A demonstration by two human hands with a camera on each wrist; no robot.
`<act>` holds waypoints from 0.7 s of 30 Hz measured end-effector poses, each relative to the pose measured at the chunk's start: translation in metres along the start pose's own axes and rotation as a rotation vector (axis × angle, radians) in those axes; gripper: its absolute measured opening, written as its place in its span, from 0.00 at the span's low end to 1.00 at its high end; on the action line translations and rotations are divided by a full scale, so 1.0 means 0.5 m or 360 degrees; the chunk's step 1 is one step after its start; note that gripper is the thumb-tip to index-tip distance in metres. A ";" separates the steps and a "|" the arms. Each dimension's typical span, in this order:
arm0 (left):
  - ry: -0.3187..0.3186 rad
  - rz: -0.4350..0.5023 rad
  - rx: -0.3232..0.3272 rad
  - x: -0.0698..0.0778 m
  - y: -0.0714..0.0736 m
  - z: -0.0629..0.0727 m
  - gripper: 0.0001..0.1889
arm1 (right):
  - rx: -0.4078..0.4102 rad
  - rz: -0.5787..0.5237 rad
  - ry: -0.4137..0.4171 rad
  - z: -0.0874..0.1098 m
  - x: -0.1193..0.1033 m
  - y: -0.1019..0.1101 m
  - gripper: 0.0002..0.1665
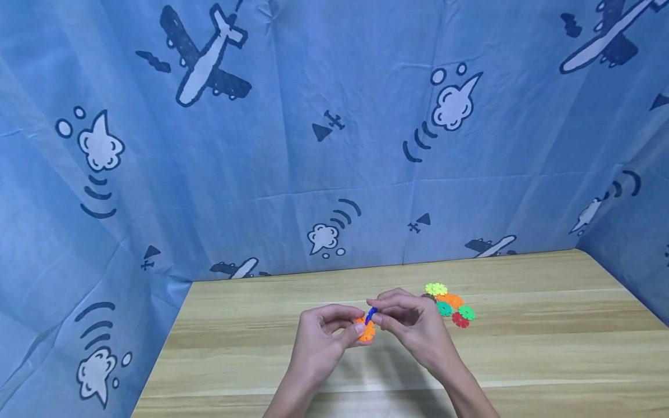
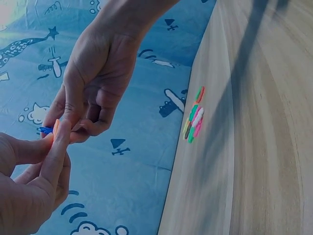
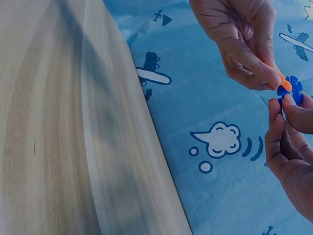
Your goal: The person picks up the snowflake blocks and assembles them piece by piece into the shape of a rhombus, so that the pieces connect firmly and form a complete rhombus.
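My left hand (image 1: 326, 342) pinches an orange notched plastic disc (image 1: 368, 332) between thumb and fingers, above the table. Facing it, my right hand (image 1: 418, 328) pinches a blue notched disc (image 1: 371, 315), seen almost edge-on. The two discs meet at an angle. In the right wrist view the blue disc (image 3: 296, 91) shows its slotted rim, with the orange disc (image 3: 285, 85) against it. Fingertips cover much of both, so I cannot tell how deep the slots sit in one another.
A loose group of similar discs lies on the wooden table (image 1: 235, 348) beyond my right hand: yellow (image 1: 436, 288), orange (image 1: 453, 301), teal (image 1: 444, 309), green (image 1: 467, 313) and red (image 1: 460, 320). A blue curtain (image 1: 355, 157) with printed planes hangs behind and at the sides.
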State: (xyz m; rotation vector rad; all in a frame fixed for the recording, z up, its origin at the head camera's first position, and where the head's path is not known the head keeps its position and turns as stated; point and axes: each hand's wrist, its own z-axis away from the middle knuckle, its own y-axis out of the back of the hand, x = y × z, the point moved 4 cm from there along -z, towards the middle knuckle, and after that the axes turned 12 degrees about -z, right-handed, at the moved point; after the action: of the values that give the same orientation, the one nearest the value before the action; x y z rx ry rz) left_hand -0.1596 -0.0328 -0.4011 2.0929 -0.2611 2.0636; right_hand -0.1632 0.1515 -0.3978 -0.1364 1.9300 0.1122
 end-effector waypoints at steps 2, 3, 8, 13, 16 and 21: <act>0.0009 0.0025 -0.0012 0.000 0.000 0.000 0.12 | -0.0002 0.0002 0.0008 0.000 0.000 -0.002 0.14; 0.0017 0.0034 -0.0018 0.000 0.000 0.000 0.12 | -0.0006 -0.0004 0.0010 0.000 0.000 -0.003 0.14; 0.0025 0.0062 -0.0048 -0.002 -0.002 0.000 0.13 | -0.0071 -0.0017 0.0017 -0.001 0.001 0.000 0.16; 0.0034 0.0046 -0.0052 -0.005 -0.004 0.000 0.15 | -0.0092 0.0027 -0.0010 -0.001 0.003 0.008 0.22; 0.0036 0.0071 -0.0048 -0.006 -0.006 -0.001 0.16 | -0.0072 0.0070 -0.0055 -0.003 0.005 0.015 0.23; 0.0044 0.0081 -0.0024 -0.006 -0.005 0.000 0.16 | -0.0032 0.0205 -0.0139 -0.003 0.007 0.036 0.21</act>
State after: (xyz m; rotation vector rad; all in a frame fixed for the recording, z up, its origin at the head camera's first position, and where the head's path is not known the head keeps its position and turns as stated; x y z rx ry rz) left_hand -0.1590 -0.0304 -0.4039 2.0685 -0.3278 2.1107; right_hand -0.1683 0.1691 -0.4004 -0.0201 1.8502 0.2202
